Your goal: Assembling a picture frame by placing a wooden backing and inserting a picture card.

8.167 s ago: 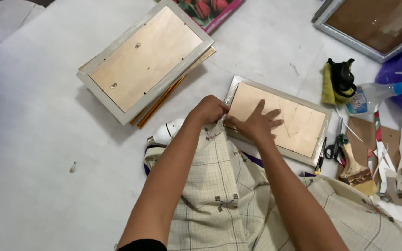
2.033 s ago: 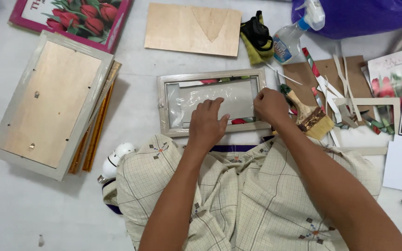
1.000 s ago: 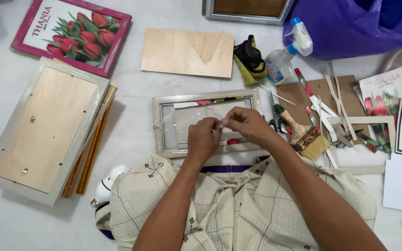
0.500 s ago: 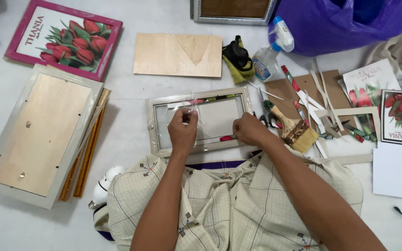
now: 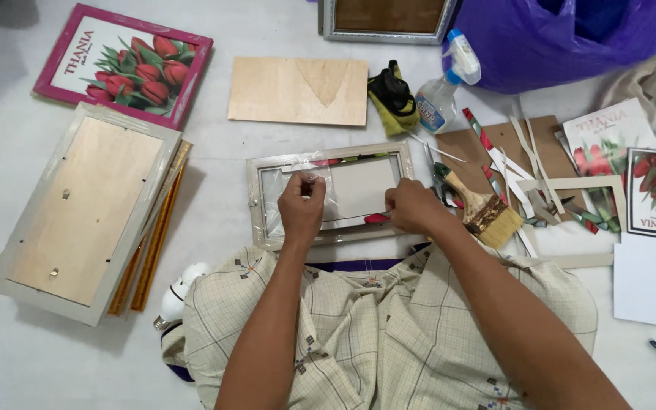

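Under both hands, left hand (image 5: pixel 301 209) and right hand (image 5: pixel 411 209) pinch the frame (image 5: pixel 256 190).

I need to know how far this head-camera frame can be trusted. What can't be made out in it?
- Head view: the left hand hides whatever its fingertips pinch over the picture frame.
- The right hand covers the frame's lower right corner.
- The scissors lie partly under the paintbrush.
- The top edge cuts off the purple bag.
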